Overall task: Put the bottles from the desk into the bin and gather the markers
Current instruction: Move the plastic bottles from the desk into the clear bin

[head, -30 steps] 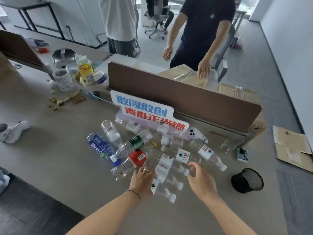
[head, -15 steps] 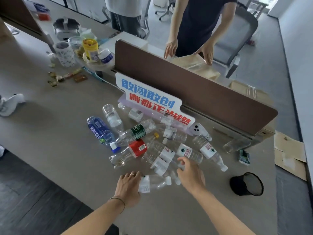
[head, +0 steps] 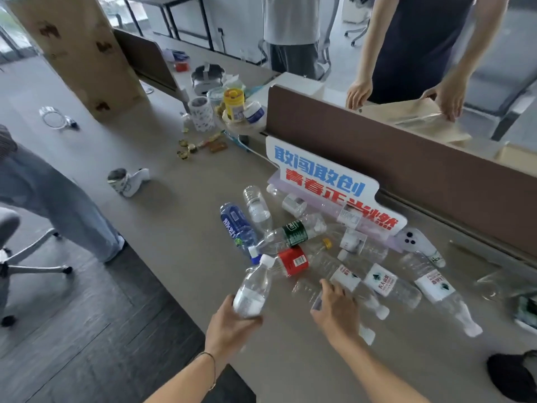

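The left hand (head: 232,327) grips a clear bottle (head: 253,289) by its base, fingers wrapped around it and mostly hidden behind the plastic. The bottle is lifted off the desk (head: 162,216), its long axis running up and slightly right, white cap away from the person. Just beyond it lies a pile of empty bottles: a blue-labelled bottle (head: 236,225) lies with its cap toward the near edge, a green-labelled bottle (head: 293,233) points its cap down-left, and a red-labelled bottle (head: 292,261) sits between them and the hands. The right hand (head: 334,309) rests over a clear bottle on the desk (head: 308,290), fingers curled down on it; whether they have closed around it cannot be told, since the hand covers much of the bottle. Further right, a white-labelled bottle (head: 438,289) points its cap toward the near right. A black mesh bin (head: 511,376) is cut off at the lower right corner. No markers can be made out.
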`<state>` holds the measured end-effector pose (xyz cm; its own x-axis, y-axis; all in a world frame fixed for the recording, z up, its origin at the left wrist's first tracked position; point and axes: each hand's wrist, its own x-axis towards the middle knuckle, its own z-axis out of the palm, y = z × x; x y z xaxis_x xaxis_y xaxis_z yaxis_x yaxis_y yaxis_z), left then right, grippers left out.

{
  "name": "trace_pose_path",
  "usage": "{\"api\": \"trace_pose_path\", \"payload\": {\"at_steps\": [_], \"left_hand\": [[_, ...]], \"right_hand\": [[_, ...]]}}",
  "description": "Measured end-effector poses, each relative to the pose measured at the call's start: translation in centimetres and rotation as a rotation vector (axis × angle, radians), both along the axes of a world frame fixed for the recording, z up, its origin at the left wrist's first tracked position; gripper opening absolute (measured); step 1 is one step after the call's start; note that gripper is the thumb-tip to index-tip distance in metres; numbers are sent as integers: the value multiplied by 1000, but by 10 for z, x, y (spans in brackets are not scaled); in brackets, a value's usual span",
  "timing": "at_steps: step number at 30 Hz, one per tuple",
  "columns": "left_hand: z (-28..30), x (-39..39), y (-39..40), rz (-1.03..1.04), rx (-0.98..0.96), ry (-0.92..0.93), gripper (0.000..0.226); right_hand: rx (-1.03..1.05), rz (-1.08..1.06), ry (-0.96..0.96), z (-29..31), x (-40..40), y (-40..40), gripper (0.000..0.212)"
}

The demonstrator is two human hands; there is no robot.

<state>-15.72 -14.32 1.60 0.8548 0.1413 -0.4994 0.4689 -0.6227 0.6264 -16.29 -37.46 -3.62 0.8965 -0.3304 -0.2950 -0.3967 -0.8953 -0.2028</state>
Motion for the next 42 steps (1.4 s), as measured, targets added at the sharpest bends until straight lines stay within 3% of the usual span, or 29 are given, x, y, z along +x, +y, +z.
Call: {"api": "trace_pose_path", "payload": {"at_steps": [5, 11, 14, 20, 28, 35, 42], "left_hand": [[-2, -1, -4, 69, -69, 17, 39], [5, 8, -37, 14, -123, 25, 37], [9, 14, -76, -127, -156, 41, 39], [12, -6, -175, -473, -233, 62, 35], [32, -110, -279, -889, -257, 90, 28], [34, -212, -332, -987, -292, 121, 27], [22, -352, -379, -1085, -275, 161, 32]], "right_hand": [[-26, 48, -3, -10, -9, 1, 56], [197, -101, -216, 29, -23, -20, 74], [251, -251, -330, 60, -43, -43, 73], [138, -510, -414, 111, -118, -97, 87], [16, -929, -435, 140, -264, -149, 88], [-52, -1121, -523, 139, -383, -183, 80], [53, -1293, -568, 107, -536, -214, 77]]}}
